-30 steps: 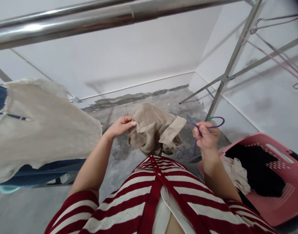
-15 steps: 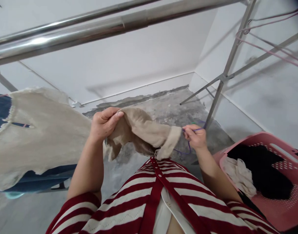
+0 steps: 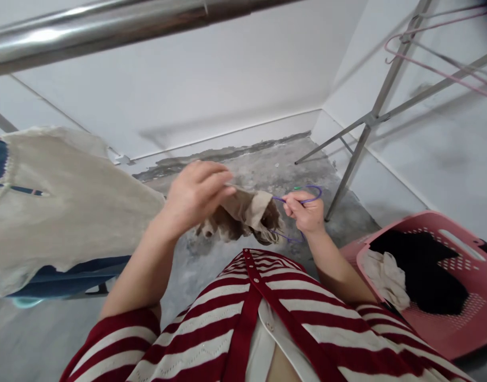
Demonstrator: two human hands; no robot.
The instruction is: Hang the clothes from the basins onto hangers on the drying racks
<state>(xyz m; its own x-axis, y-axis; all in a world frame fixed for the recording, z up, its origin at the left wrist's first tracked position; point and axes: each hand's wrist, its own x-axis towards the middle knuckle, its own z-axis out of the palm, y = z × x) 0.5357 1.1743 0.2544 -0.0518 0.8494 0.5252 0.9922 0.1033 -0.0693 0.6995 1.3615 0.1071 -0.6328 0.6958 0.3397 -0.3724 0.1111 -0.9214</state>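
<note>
Both clamped: left grip (image 3: 195, 193) on a crumpled beige garment (image 3: 239, 220), right grip (image 3: 305, 212) on a purple wire hanger (image 3: 302, 200).

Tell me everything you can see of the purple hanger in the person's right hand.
The thin purple hanger looks like plastic-coated wire, with a bright green tip on its curved hook, which arcs above the right hand. The fingers pinch it just below the hook, and it is tilted, not level. One purple length runs left to the folded edge of a beige fabric garment; another trails below. Whether either passes inside the garment is hard to tell.
</note>
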